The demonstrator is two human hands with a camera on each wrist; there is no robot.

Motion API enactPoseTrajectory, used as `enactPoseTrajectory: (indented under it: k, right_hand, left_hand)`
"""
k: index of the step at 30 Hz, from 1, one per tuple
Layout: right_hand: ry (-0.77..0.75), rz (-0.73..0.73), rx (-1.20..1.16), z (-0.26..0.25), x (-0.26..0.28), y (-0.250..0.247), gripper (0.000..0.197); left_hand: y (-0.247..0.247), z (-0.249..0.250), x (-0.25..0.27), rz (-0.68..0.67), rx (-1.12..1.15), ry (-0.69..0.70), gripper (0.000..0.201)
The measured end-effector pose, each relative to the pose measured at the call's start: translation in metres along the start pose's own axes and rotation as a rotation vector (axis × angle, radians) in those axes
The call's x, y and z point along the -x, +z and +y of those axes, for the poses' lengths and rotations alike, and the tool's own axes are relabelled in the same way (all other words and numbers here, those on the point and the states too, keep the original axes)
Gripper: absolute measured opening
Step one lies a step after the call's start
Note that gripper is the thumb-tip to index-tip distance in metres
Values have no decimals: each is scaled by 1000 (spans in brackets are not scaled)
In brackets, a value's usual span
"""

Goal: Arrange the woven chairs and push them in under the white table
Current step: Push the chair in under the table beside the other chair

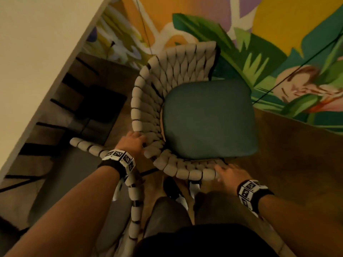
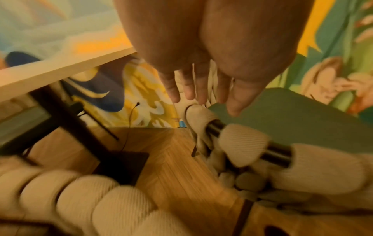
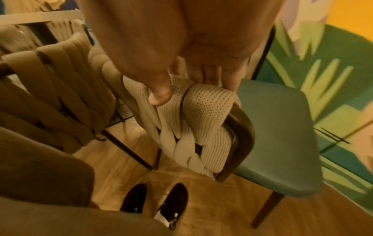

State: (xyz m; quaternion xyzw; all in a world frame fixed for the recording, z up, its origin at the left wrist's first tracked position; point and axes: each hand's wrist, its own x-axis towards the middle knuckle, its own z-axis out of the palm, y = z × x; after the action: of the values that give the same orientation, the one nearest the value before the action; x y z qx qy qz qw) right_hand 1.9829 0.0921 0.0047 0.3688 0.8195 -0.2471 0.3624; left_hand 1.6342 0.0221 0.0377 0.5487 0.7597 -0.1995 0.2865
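Observation:
A woven chair (image 1: 148,112) with a teal seat cushion (image 1: 207,119) stands in front of me, its curved back rail nearest me. My right hand (image 1: 227,173) holds the right end of that rail; in the right wrist view the thumb (image 3: 160,95) presses the weave (image 3: 206,115) and the fingers wrap behind it. My left hand (image 1: 133,140) is at the rail's left part, and the left wrist view shows its fingers (image 2: 201,89) straight above the rail (image 2: 242,143); contact is unclear. The white table (image 1: 33,52) fills the upper left.
A second woven chair (image 1: 89,147) stands close on my left beside the table, almost touching the first. The table's dark base (image 1: 104,102) sits on the wood floor (image 1: 287,145). A painted mural wall (image 1: 259,34) runs behind the chair. My shoes (image 3: 153,202) are just behind the rail.

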Motion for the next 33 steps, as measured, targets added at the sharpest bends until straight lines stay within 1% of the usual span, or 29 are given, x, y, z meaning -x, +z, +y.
enactPoseTrajectory:
  k: [2, 4, 6, 8, 10, 12, 14, 16, 19, 20, 21, 22, 23, 25, 27, 29, 30, 31, 33]
  right_hand:
    - [46, -51, -41, 16, 11, 2, 55]
    - [115, -67, -90, 31, 18, 1, 51]
    - [133, -39, -63, 34, 21, 2, 59]
    - [78, 23, -1, 15, 18, 13, 69]
    - [-6, 77, 23, -18, 14, 30, 72]
    - [-5, 84, -4, -41, 11, 46, 70]
    - [4, 134, 16, -40, 12, 59, 61]
    - [-24, 154, 71, -24, 19, 66, 57]
    - [-100, 172, 181, 19, 36, 77, 55]
    - [-103, 148, 242, 37, 45, 79, 55]
    - [-117, 155, 286, 57, 51, 81, 56]
    - [-110, 113, 306, 81, 59, 78, 59]
    - [-116, 113, 311, 105, 64, 75, 61]
    - [-75, 72, 270, 150, 74, 58, 62]
    - [28, 71, 200, 178, 84, 39, 61]
    - [95, 76, 117, 182, 92, 27, 64]
    - [99, 68, 58, 174, 95, 25, 69]
    - [75, 68, 6, 163, 97, 27, 71]
    - [-11, 61, -62, 126, 100, 45, 68]
  left_hand:
    - [0, 5, -9, -26, -176, 97, 52]
    - [2, 10, -16, -19, -406, 238, 56]
    - [6, 17, -22, -7, -598, 338, 64]
    - [10, 26, -25, -11, -658, 340, 79]
    - [12, 36, -25, -63, -661, 290, 88]
    - [11, 42, -25, -116, -688, 248, 85]
    - [10, 46, -21, -135, -704, 225, 79]
    - [15, 57, -12, -148, -680, 198, 78]
    - [33, 91, 9, -148, -658, 226, 79]
    - [41, 105, 18, -155, -651, 242, 78]
    - [49, 122, 27, -161, -635, 259, 78]
    - [57, 141, 35, -166, -617, 273, 77]
    - [66, 160, 42, -177, -583, 282, 77]
    - [78, 200, 58, -198, -442, 290, 74]
    - [93, 227, 67, -216, -203, 318, 66]
    - [97, 236, 68, -268, 23, 337, 67]
    - [92, 233, 65, -279, 94, 314, 69]
    - [87, 224, 57, -253, 121, 268, 68]
    - [67, 199, 44, -125, 62, 188, 56]
